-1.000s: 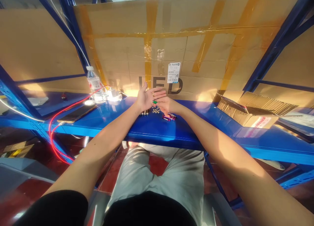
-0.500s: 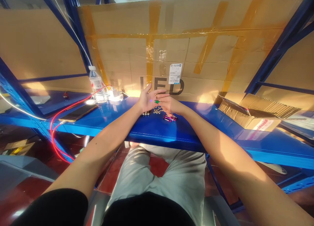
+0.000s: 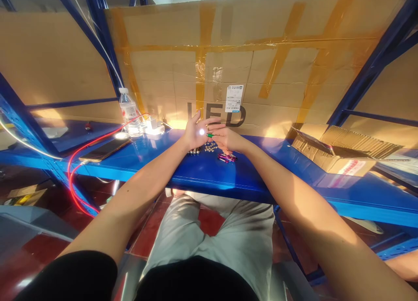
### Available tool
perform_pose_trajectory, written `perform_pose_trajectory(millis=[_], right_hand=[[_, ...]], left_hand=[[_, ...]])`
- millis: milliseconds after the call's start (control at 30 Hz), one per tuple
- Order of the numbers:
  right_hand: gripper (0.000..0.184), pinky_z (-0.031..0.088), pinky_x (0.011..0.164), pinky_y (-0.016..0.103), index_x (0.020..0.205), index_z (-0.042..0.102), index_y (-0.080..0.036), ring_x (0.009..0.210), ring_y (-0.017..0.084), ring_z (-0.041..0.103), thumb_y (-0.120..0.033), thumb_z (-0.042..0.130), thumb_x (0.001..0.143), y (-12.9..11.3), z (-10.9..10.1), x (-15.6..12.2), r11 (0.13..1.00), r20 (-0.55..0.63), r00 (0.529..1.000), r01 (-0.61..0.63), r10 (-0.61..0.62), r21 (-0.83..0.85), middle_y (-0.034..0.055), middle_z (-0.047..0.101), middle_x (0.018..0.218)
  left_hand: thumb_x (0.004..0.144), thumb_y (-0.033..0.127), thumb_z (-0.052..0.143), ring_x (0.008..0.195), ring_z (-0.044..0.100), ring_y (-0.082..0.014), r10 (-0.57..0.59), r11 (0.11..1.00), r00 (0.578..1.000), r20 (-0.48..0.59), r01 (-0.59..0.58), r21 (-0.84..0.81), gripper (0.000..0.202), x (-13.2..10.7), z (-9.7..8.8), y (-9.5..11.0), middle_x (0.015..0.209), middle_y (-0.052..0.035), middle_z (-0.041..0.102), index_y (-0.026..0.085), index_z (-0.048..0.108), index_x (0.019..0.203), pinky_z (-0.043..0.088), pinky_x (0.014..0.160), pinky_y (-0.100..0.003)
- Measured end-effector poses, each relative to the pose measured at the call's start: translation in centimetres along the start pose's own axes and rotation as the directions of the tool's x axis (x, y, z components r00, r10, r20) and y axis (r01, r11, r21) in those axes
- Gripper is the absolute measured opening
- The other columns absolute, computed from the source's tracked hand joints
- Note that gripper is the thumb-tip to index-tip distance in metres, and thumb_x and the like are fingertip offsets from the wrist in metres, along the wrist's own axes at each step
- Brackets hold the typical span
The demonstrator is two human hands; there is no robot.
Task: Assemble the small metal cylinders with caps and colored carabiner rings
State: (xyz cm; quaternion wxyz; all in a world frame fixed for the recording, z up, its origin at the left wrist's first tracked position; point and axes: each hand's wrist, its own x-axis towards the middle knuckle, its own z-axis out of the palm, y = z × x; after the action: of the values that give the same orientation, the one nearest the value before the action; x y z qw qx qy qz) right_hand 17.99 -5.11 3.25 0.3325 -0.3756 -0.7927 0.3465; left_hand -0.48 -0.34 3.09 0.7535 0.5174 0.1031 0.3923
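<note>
My left hand [image 3: 193, 134] is raised over the blue shelf, its palm turned up and fingers stretched out. A bright white spot of light lies on that palm. Between the closed fingers of my right hand [image 3: 227, 140] is a small green flashlight [image 3: 209, 135], its end pointing at the left palm. Below the hands sit small shiny metal parts [image 3: 210, 147] in a cluster, with several silver cylinders [image 3: 193, 152] to their left. Pink and purple metal tubes [image 3: 226, 158] lie in a pile under my right hand.
A tall cardboard sheet [image 3: 156, 74] stands behind the blue shelf [image 3: 209, 179]. To the left are a plastic bottle [image 3: 128, 109], a phone [image 3: 105, 150] and a red cable [image 3: 73, 155]. An open cardboard box [image 3: 346, 161] sits right. Another person's arm [image 3: 405, 266] shows at the right edge.
The spot on my left palm has turned from a faint purple glow to bright white. Both hands stay almost where they were. Another person's arm has come in at the lower right.
</note>
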Motion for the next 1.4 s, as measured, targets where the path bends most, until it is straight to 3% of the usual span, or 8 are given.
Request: perform_pose_trajectory(millis=[367,600,967,1100,1400], right_hand=[[0.018,0.030,0.034,0.026,0.092,0.066,-0.017,0.030,0.012,0.040,-0.034,0.065,0.099,-1.2,0.1,-0.7,0.999,0.060,0.998,-0.034,0.035,-0.018,-0.0070,0.046,0.043],[0.016,0.028,0.033,0.026,0.084,0.062,-0.017,0.029,0.011,0.038,-0.018,0.059,0.099,-2.1,0.3,-1.0,0.998,0.038,0.997,-0.061,0.060,0.009,-0.0076,0.043,0.042],[0.022,0.033,0.039,0.026,0.080,0.062,-0.019,0.035,0.011,0.040,-0.027,0.065,0.100,-1.8,0.1,-0.9,1.000,0.051,0.999,-0.017,0.017,-0.005,-0.0058,0.045,0.045],[0.023,0.029,0.037,0.027,0.081,0.062,-0.020,0.035,0.010,0.037,-0.032,0.067,0.099,-1.6,0.1,-0.8,1.000,0.072,0.997,-0.023,0.022,0.005,-0.0064,0.043,0.046],[0.029,0.034,0.043,0.028,0.073,0.058,-0.020,0.042,0.012,0.038,-0.031,0.065,0.099,-0.7,-0.2,-0.4,1.000,0.056,0.998,-0.016,0.017,-0.019,-0.0043,0.044,0.049]], left_hand=[[0.099,0.072,0.022,0.094,0.075,-0.0334,-0.012,1.000,1.000,-0.004,0.012,-0.009,0.093,0.0,-0.1,0.1,0.126,-0.0260,0.074,0.005,0.044,0.160,0.054,0.062,-0.039],[0.098,0.073,0.023,0.099,0.075,-0.0355,-0.006,1.000,1.000,-0.026,0.006,0.007,0.094,-0.1,0.3,0.0,0.126,-0.0258,0.074,0.005,0.044,0.160,0.056,0.067,-0.041],[0.099,0.068,0.022,0.092,0.075,-0.0325,-0.019,1.000,1.000,0.006,0.019,-0.016,0.090,-0.1,0.0,0.1,0.124,-0.0255,0.075,0.005,0.046,0.159,0.054,0.063,-0.039],[0.100,0.066,0.022,0.094,0.075,-0.0327,-0.029,0.999,1.000,0.010,0.029,-0.029,0.088,0.0,-0.1,0.2,0.126,-0.0250,0.074,0.005,0.044,0.160,0.055,0.065,-0.039],[0.100,0.067,0.026,0.097,0.075,-0.0333,-0.016,0.999,1.000,0.008,0.017,-0.041,0.088,-0.2,-0.1,0.1,0.125,-0.0250,0.075,0.004,0.045,0.160,0.056,0.070,-0.040]])
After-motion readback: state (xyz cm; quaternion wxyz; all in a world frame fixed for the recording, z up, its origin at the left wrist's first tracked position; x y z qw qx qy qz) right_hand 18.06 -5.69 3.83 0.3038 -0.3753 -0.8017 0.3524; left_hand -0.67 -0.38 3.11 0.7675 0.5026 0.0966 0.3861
